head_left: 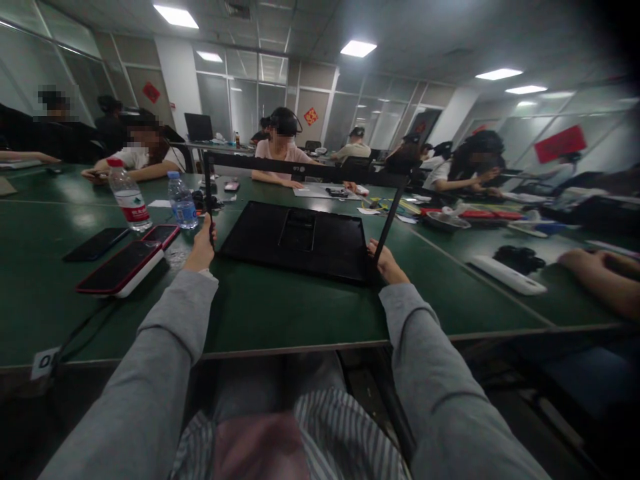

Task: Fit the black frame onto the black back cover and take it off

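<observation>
A thin black monitor bezel (255, 165) stands raised and tilted above the table, its upper bar bearing a small upside-down logo. My left hand (201, 247) is closed round its left side bar, and my right hand (389, 264) grips the right one low down. Behind and below the bezel, a black monitor back cover (330, 243) lies on the green table (300, 320), with a rectangular recess in its middle. Where the bezel's lower edge runs cannot be told against the dark cover.
Left of me are a red-capped bottle (131, 200), a blue-capped bottle (183, 203), a dark phone (96, 245) and a red-edged device (123, 268). A white bar-shaped device (507, 275) lies right, near another person's arm (600, 280). A person (280, 150) sits opposite.
</observation>
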### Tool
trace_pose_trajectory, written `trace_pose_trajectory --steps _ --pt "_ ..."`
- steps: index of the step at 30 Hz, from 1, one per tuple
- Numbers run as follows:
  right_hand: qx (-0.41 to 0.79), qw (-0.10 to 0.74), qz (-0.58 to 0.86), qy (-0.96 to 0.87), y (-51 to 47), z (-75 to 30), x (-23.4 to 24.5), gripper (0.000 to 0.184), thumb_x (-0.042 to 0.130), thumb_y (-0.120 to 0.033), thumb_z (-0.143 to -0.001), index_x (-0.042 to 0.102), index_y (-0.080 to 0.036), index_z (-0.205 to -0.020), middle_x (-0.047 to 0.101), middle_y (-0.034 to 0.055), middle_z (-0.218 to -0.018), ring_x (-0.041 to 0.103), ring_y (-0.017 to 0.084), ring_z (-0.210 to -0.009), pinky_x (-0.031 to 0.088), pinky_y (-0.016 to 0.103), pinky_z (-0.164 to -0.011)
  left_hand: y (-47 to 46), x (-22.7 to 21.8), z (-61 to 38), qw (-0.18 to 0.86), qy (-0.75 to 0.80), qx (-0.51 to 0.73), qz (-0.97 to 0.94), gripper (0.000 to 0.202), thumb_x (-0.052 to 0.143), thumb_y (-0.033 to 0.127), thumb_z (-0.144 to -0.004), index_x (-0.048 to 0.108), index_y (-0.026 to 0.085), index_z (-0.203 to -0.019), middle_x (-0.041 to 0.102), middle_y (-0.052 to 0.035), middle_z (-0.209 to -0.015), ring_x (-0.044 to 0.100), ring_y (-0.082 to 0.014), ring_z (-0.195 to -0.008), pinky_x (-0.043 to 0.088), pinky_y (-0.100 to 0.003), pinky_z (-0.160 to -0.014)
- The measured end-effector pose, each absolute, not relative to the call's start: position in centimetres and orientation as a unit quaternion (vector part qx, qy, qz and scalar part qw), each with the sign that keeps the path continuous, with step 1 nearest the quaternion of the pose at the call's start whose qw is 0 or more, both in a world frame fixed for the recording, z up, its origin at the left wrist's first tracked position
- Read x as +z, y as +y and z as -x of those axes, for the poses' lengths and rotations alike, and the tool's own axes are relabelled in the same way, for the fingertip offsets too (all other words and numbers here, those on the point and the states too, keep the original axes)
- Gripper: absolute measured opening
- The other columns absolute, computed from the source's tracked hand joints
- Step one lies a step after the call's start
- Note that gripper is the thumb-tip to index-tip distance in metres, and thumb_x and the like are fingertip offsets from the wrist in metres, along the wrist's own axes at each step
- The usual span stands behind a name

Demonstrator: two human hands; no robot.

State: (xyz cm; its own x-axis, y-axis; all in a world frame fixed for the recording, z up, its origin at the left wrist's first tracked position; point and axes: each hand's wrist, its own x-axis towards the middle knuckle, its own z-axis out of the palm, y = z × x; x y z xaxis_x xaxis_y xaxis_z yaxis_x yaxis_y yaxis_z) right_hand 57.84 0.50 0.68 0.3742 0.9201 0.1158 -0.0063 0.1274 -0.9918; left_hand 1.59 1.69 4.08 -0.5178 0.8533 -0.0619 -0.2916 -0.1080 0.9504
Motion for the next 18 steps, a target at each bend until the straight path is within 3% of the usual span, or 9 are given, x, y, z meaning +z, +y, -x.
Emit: trace_pose_trajectory --steps 2,4,7,9,13,15,18 --pt "0.305 0.647 0.577 -0.393 -0.1 -57.7 1.2 0.048 0.075 -0.070 -0.086 0.072 -0.026 -0.105 0.076 0.0037 -0.088 0.072 0.022 -0.088 0.061 0.032 -0.078 1.8 4.1 -1.6 0.398 0.536 0.692 -0.276 0.070 0.077 0.091 -0.080 0.058 0.023 -0.081 0.045 0.0060 -0.057 0.045 -0.0095 -0.051 0.027 -0.024 -0.046" --pt "0.317 0.654 0.546 -0.418 -1.4 -57.4 1.7 0.069 0.052 -0.091 -0.092 0.070 -0.027 -0.107 0.077 0.0074 -0.092 0.074 0.024 -0.093 0.062 0.035 -0.080 1.9 4.0 -1.7 0.387 0.544 0.687 -0.286 0.071 0.074 0.092 -0.082 0.060 0.023 -0.083 0.045 0.0059 -0.058 0.046 -0.0100 -0.052 0.027 -0.024 -0.047" --pt "0.386 0.621 0.488 -0.477 -3.9 -56.4 1.8 0.092 0.028 -0.106 -0.087 0.068 -0.027 -0.115 0.079 0.0114 -0.095 0.077 0.028 -0.098 0.063 0.040 -0.084 1.9 4.1 -1.8 0.380 0.560 0.678 -0.287 0.070 0.072 0.091 -0.085 0.063 0.021 -0.085 0.045 0.0058 -0.058 0.044 -0.0101 -0.052 0.027 -0.024 -0.048" --pt "0.394 0.602 0.483 -0.500 -5.2 -55.6 1.4 0.093 0.033 -0.107 -0.085 0.067 -0.027 -0.118 0.080 0.0114 -0.097 0.077 0.029 -0.099 0.063 0.042 -0.087 1.8 4.1 -2.0 0.372 0.572 0.674 -0.284 0.071 0.071 0.092 -0.084 0.065 0.021 -0.087 0.046 0.0055 -0.059 0.044 -0.0106 -0.052 0.028 -0.024 -0.048" --pt "0.318 0.565 0.521 -0.556 -5.6 -54.8 -0.3 0.078 0.072 -0.090 -0.078 0.066 -0.027 -0.123 0.077 0.0086 -0.103 0.074 0.029 -0.106 0.061 0.045 -0.097 2.0 4.3 -2.3 0.356 0.589 0.666 -0.289 0.072 0.073 0.093 -0.081 0.068 0.021 -0.087 0.048 0.0041 -0.060 0.047 -0.0124 -0.054 0.029 -0.025 -0.049" --pt "0.255 0.551 0.541 -0.582 -5.1 -54.9 -1.1 0.070 0.073 -0.082 -0.082 0.066 -0.028 -0.125 0.074 0.0087 -0.110 0.070 0.030 -0.113 0.058 0.051 -0.107 2.2 4.2 -2.3 0.350 0.598 0.658 -0.295 0.070 0.073 0.090 -0.083 0.069 0.020 -0.087 0.050 0.0027 -0.062 0.050 -0.0137 -0.058 0.030 -0.026 -0.052" --pt "0.135 0.545 0.587 -0.583 -3.9 -55.1 -1.9 0.061 0.061 -0.073 -0.092 0.065 -0.026 -0.131 0.066 0.0128 -0.125 0.061 0.034 -0.129 0.045 0.061 -0.123 2.5 3.7 -2.2 0.330 0.594 0.649 -0.342 0.055 0.083 0.073 -0.083 0.069 0.019 -0.087 0.054 0.0013 -0.067 0.053 -0.0154 -0.064 0.034 -0.027 -0.057"
